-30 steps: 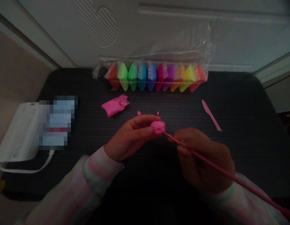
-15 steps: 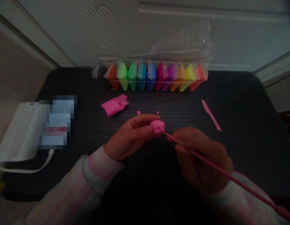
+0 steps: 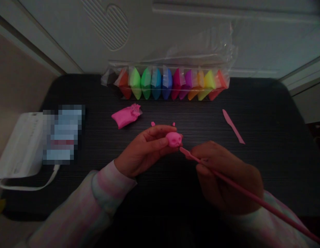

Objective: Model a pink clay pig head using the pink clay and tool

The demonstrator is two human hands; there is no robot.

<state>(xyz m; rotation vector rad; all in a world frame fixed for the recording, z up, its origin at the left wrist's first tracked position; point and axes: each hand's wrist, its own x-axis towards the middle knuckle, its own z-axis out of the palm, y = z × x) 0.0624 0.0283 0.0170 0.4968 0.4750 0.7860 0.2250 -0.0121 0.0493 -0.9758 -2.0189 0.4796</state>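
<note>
the left hand (image 3: 140,151) is mostly closed, its thumb and fingers pinching a small pink clay lump (image 3: 173,139) with hollows pressed into the side that shows. the right hand (image 3: 227,179) is curled around a long pink tool (image 3: 235,184), gripping it near its front end; the tool's flattened tip sits just beside the lump, at its lower right, and the shaft runs back under the right hand's palm side toward the lower right corner of the view.

just beyond the left hand's fingers, two tiny pink bits (image 3: 153,123) lie on the dark bench (image 3: 266,137), a little apart from each other. beyond the left hand and off to its left is an opened pink clay packet (image 3: 126,116). farther out, past both hands, a row of colored clay packets (image 3: 156,84) stands in a clear plastic bag (image 3: 214,48).

beyond the right hand and a bit to its right, a pink clay knife (image 3: 232,126) lies flat. well to the left of the left hand are a white box-shaped device (image 3: 21,144), a blurred-out phone (image 3: 65,134) beside it, and a white cable (image 3: 28,188) looping between the two.
</note>
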